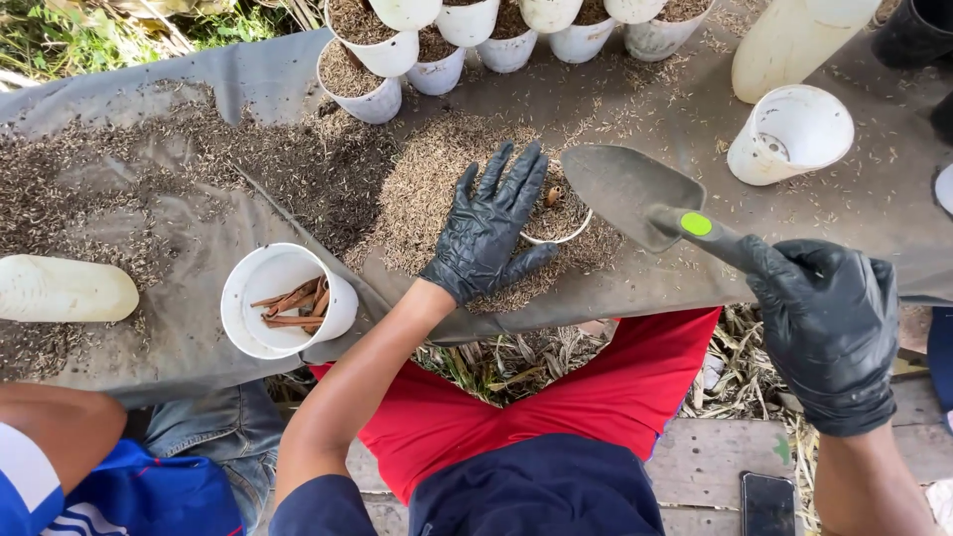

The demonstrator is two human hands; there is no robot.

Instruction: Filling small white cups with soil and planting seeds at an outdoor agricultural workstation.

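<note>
Left hand [486, 230] first: black-gloved fingers [516, 179] spread flat and released, pressing down over the mouth of a small white cup [568, 230] sunk in a heap of rice husk [427, 189] at the middle of the tabletop [874, 199]. The cup looks nearly full, a brown scrap showing at its rim. Right hand [829, 328], gloved too, is clenched around the handle of a trowel [635, 194], the grey blade hanging empty just right of the cup, tilted toward it.

The risks as I see them: that cup sits on loose husk and a wrinkled grey sheet, so a hard press could tip it and spill the fill. The blade edge is close to the spread fingers; a hasty scoop could catch the glove.

Further out, a near-left white cup [288, 298] holds reddish-brown sticks [296, 303] right beside a fold in the sheet, easy to knock. An empty white cup [791, 134] lies on its side, far right. A row of filled cups [437, 40] lines the far edge. Another person's knee [50, 427] is near left.
</note>
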